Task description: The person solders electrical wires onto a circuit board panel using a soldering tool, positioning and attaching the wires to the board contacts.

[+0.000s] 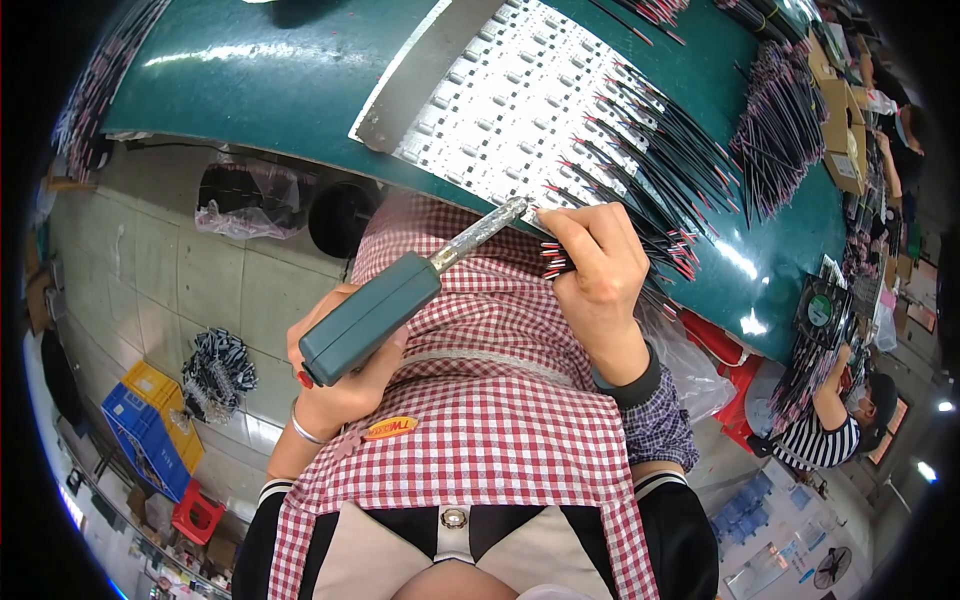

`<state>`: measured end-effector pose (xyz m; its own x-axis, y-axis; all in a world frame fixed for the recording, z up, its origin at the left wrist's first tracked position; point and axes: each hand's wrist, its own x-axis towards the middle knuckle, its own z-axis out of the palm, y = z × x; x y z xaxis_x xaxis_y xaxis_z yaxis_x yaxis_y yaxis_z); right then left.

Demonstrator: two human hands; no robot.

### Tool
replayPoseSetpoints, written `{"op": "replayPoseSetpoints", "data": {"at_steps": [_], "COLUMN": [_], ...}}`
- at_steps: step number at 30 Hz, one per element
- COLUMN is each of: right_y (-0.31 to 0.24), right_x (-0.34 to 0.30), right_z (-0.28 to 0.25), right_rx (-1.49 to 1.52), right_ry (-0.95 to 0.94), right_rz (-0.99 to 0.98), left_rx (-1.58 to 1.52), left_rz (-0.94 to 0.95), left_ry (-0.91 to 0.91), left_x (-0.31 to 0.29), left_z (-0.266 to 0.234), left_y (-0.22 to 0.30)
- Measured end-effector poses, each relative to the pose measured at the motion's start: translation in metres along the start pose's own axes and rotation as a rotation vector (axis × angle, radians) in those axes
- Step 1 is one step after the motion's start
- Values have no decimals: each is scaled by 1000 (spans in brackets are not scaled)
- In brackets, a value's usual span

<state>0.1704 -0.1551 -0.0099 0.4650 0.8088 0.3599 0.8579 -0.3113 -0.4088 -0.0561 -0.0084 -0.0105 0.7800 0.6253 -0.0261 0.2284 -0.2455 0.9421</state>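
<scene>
- Hands closed, both: your left hand (350, 398) wraps one green soldering gun (370, 318), its metal tip (517, 208) close to the near edge of one white circuit-board panel (510, 90).
- Your right hand (602, 270) clasps one small wire bundle (553, 262) by that edge.
- Panel lies on a glossy green tabletop (260, 110).
- One blue crate (143, 437), one yellow crate (160, 393), down left.
</scene>
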Motion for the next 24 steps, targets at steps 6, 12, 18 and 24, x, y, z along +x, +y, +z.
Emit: {"op": "replayPoseSetpoints", "data": {"at_steps": [6, 12, 18, 24], "right_y": [1, 2, 3, 5], "right_x": [0, 0, 1, 2], "right_z": [0, 1, -1, -5], "right_rx": [40, 46, 28, 23], "right_ry": [0, -2, -6, -51], "right_rz": [25, 18, 4, 2], "left_rx": [-11, 1, 3, -307], "left_rz": [10, 14, -32, -127], "left_ry": [-14, -23, -45, 134], "left_x": [1, 5, -8, -13], "left_z": [1, 3, 0, -3], "left_y": [2, 7, 2, -4]}}
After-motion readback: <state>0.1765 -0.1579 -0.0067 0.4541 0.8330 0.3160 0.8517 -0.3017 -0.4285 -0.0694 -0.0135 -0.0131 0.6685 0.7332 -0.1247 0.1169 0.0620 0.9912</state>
